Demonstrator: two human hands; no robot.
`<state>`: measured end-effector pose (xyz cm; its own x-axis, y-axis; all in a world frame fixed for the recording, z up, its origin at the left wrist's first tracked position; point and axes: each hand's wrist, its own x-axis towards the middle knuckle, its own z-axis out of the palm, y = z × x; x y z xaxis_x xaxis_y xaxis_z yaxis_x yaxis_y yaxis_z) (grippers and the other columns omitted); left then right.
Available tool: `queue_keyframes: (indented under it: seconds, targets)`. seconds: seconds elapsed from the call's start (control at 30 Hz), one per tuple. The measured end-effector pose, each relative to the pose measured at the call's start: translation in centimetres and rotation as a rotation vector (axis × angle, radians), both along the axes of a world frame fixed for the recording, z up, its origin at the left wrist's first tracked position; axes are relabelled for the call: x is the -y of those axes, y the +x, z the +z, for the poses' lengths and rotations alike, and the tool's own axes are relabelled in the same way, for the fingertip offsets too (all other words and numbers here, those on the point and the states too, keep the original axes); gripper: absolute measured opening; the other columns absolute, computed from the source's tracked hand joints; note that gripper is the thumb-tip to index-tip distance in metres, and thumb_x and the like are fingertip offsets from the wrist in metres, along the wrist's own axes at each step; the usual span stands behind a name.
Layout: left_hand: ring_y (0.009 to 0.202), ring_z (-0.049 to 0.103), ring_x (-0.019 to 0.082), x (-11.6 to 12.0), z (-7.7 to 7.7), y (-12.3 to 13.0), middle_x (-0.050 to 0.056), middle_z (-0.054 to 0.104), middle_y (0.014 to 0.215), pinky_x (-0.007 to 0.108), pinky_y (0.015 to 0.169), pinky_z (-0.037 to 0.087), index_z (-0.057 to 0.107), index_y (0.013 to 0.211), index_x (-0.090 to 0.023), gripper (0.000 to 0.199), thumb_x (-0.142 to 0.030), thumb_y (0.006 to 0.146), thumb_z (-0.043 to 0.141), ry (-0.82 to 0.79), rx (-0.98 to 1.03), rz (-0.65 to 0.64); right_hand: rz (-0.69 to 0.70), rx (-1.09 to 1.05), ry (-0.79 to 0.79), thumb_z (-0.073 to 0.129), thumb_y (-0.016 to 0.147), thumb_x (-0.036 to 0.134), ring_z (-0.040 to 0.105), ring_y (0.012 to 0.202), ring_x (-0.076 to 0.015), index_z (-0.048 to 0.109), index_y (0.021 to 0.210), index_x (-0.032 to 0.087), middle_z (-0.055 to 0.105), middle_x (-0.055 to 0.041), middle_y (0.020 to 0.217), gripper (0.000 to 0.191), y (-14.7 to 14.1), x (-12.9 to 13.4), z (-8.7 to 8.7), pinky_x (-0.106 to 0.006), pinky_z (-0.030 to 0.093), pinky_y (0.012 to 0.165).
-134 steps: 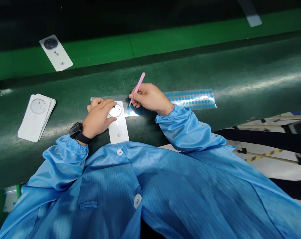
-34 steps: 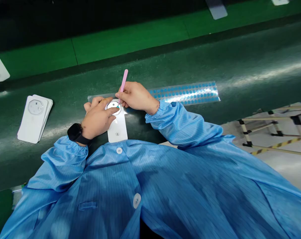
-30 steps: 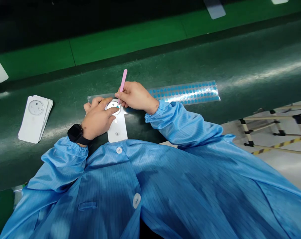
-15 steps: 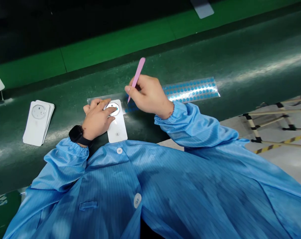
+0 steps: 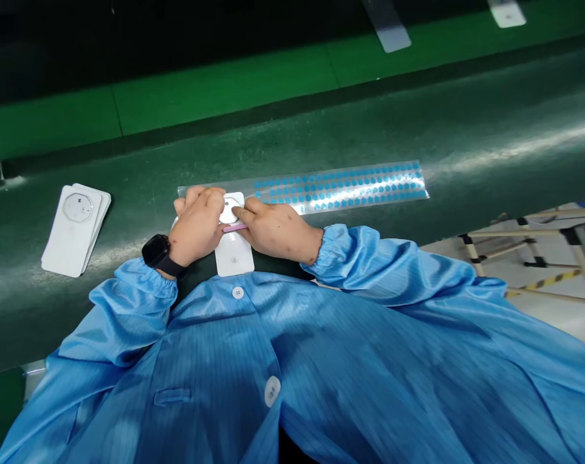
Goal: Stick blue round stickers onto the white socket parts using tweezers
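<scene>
Over the white card (image 5: 234, 256), our right hand (image 5: 278, 227) grips tweezers (image 5: 234, 227). At left, our left hand's (image 5: 196, 222) grip we cannot tell.

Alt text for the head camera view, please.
A person's left hand and right hand work over a rounded-corner white panel, a slim pink tool between them. A clear plastic strip of blue dots extends rightward; stacked white panels lie left.

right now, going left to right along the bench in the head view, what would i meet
Stack of white panels, black wristwatch, left hand, single white panel, right hand, right end of the blue-dotted sheet. The pink tool overlaps the single panel, so it is left out.
</scene>
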<state>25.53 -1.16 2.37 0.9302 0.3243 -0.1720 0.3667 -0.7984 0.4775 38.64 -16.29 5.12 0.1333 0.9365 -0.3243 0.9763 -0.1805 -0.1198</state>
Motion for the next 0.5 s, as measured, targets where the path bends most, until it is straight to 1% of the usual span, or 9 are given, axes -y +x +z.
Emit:
queue_keyframes:
  seconds: [0.07, 0.2, 0.27, 0.4, 0.5]
  targets:
    - [0.148, 0.048, 0.043, -0.11, -0.04, 0.14, 0.023, 0.063, 0.155, 0.064, 0.121, 0.042, 0.059, 0.121, -0.02, 0.032, -0.026, 0.094, 0.074, 0.001, -0.009, -0.013, 0.001, -0.002, -0.015, 0.037, 0.119, 0.03, 0.076, 0.111, -0.0328, 0.064, 0.159, 0.012, 0.072, -0.0219, 0.141, 0.052, 0.03, -0.02, 0.18, -0.038, 0.044, 0.076]
    - [0.147, 0.048, 0.045, -0.15, 0.18, 0.41, 0.024, 0.062, 0.153, 0.067, 0.121, 0.042, 0.059, 0.118, -0.019, 0.032, -0.026, 0.093, 0.076, 0.013, -0.028, -0.03, 0.011, -0.003, -0.042, 0.039, 0.118, 0.026, 0.076, 0.115, -0.0316, 0.069, 0.152, 0.013, 0.074, -0.0202, 0.139, 0.047, 0.21, -0.1, 0.68, -0.037, 0.043, 0.075]
    - [0.146, 0.048, 0.046, -0.04, 0.42, 0.54, 0.024, 0.062, 0.153, 0.068, 0.119, 0.042, 0.059, 0.118, -0.018, 0.03, -0.026, 0.093, 0.074, 0.018, -0.039, -0.037, 0.016, 0.014, -0.046, 0.042, 0.118, 0.03, 0.075, 0.117, -0.0322, 0.07, 0.152, 0.013, 0.074, -0.0202, 0.138, 0.046, 0.37, -0.11, 0.78, -0.037, 0.043, 0.076]
    - [0.145, 0.048, 0.048, 0.18, 0.84, 0.75, 0.024, 0.062, 0.152, 0.069, 0.114, 0.044, 0.059, 0.116, -0.018, 0.025, -0.027, 0.096, 0.071, 0.032, -0.073, -0.034, 0.038, 0.041, -0.012, 0.042, 0.12, 0.04, 0.075, 0.116, -0.0332, 0.067, 0.158, 0.015, 0.074, -0.0193, 0.14, 0.052, 0.72, -0.01, 0.55, -0.038, 0.045, 0.079]
    - [0.145, 0.049, 0.047, 0.13, 0.83, 0.83, 0.023, 0.063, 0.15, 0.068, 0.114, 0.045, 0.06, 0.117, -0.018, 0.028, -0.023, 0.092, 0.072, 0.047, -0.073, -0.03, 0.058, 0.044, -0.005, 0.041, 0.12, 0.041, 0.076, 0.115, -0.0329, 0.066, 0.16, 0.016, 0.075, -0.0187, 0.139, 0.053, 0.94, 0.04, 0.42, -0.038, 0.045, 0.077]
